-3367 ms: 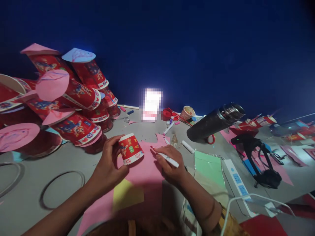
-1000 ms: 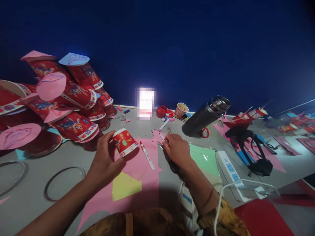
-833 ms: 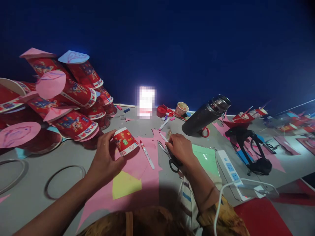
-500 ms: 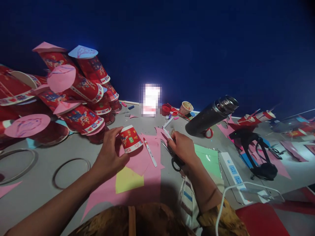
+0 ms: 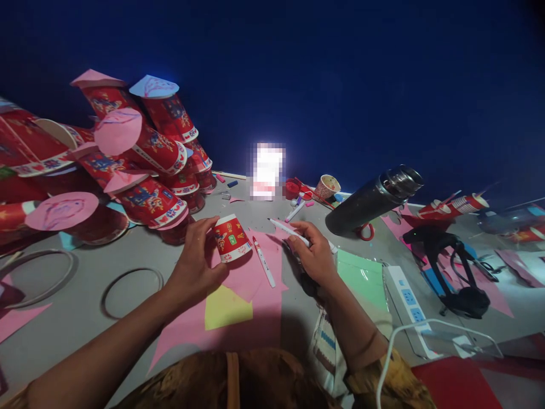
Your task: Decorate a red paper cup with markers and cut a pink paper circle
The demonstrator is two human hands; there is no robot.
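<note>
My left hand [image 5: 198,255] grips a red printed paper cup [image 5: 232,240] by its side, with the white rim showing. In my right hand [image 5: 314,253] is a white marker [image 5: 289,230], its dark tip pointing left toward the cup. A second marker, white with a red end [image 5: 264,264], lies on pink paper [image 5: 259,318] between the hands. Below the cup rests a yellow paper piece [image 5: 229,309]. Under my right hand lie dark-handled scissors [image 5: 307,282], mostly hidden and in shadow.
Stacked red paper cups [image 5: 149,199] with paper discs fill the left. Behind the right hand stands a tilted dark thermos [image 5: 370,201]. A power strip [image 5: 409,307], green paper [image 5: 360,275] and a black strap device [image 5: 451,272] lie to the right. A blurred bright screen [image 5: 268,170] stands at the back.
The white marker in my right hand has come up off the table area and now points left toward the cup. My left hand still holds the cup. The view has shifted slightly.
</note>
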